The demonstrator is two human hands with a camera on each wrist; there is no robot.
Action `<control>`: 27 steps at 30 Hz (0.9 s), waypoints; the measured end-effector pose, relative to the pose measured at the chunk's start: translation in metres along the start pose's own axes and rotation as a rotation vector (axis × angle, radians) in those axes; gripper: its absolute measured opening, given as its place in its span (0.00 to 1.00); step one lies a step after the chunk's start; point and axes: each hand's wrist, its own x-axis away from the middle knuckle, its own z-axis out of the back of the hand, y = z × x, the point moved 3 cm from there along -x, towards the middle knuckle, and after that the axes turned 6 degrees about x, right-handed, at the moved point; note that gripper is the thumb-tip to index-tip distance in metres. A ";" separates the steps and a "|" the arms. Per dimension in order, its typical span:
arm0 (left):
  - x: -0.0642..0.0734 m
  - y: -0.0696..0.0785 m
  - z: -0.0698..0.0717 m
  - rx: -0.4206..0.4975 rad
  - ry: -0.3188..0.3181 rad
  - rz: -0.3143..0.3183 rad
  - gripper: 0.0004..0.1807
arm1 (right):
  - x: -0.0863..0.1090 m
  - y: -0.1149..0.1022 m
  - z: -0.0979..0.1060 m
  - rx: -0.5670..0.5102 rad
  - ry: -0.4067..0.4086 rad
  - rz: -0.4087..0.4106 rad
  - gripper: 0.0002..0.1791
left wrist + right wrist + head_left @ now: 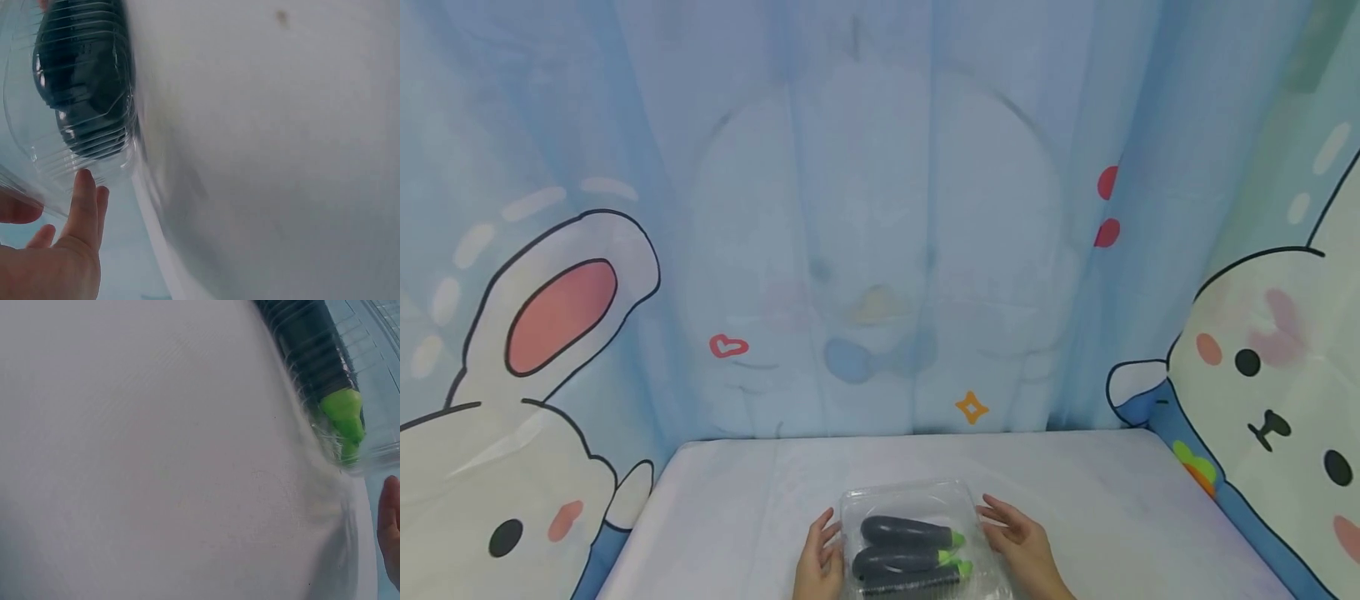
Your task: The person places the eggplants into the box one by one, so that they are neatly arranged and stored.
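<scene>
A clear plastic container (910,498) sits low in the head view with three dark eggplants (906,531) lying side by side in it, green stem ends to the right. My left hand (820,560) is at the container's left side. In the left wrist view its fairly straight fingers (82,206) reach to the ribbed clear wall, and the thumb lies near the rim. On the opposite side, my right hand (1026,552) has its fingers extended beside the right edge. The right wrist view shows only part of that hand, close below a green eggplant stem (342,412).
A white-covered table (760,492) lies under the container. Behind it hangs a light blue curtain (880,208) printed with cartoon rabbits, which also closes in the left and right sides.
</scene>
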 end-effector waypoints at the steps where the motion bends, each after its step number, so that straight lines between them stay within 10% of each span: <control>1: 0.000 0.001 -0.001 -0.009 0.006 -0.001 0.30 | 0.001 -0.001 0.000 0.001 0.017 0.008 0.24; 9: -0.001 0.003 -0.002 -0.039 0.015 -0.016 0.29 | 0.005 -0.005 0.001 0.039 0.060 0.044 0.13; 27: 0.000 0.002 -0.005 -0.040 0.062 0.026 0.29 | 0.018 0.000 0.018 0.065 -0.166 -0.067 0.28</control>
